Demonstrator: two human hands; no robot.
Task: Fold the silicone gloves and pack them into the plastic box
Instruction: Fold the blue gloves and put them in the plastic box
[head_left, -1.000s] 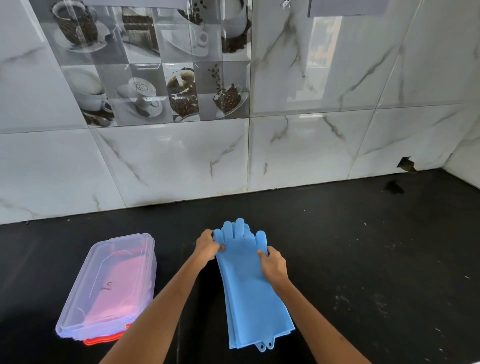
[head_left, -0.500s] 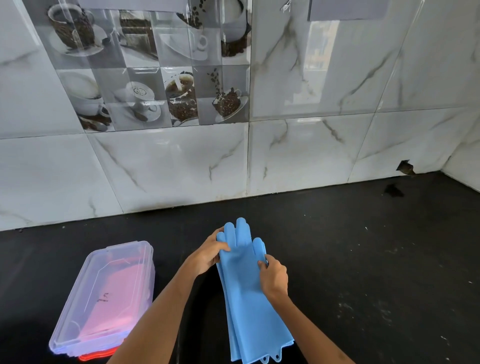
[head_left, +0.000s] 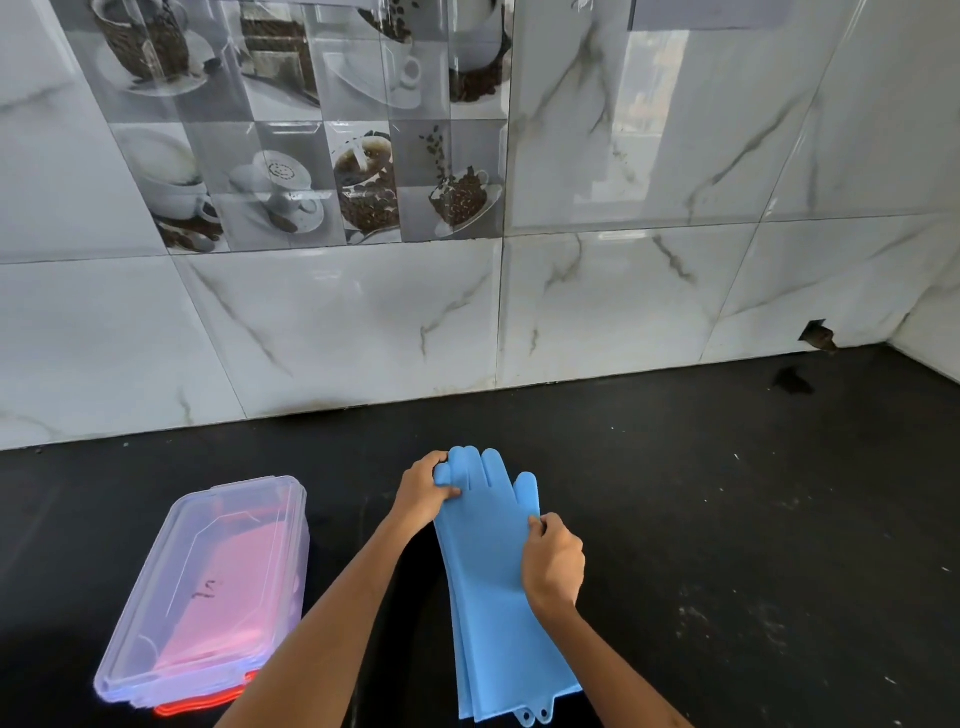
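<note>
Right hand slid down, two gloves, one box

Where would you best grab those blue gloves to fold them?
Probably at the finger end, from both sides. The blue gloves lie flat and stacked, cuffs nearest the person; the left hand and right hand already pinch opposite edges there, ready to fold towards the cuffs.

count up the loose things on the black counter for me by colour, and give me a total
Blue: 2, stacked gloves, judging by the layered cuff edges
Clear: 1, lidded box, pinkish inside
Total: 3
</note>
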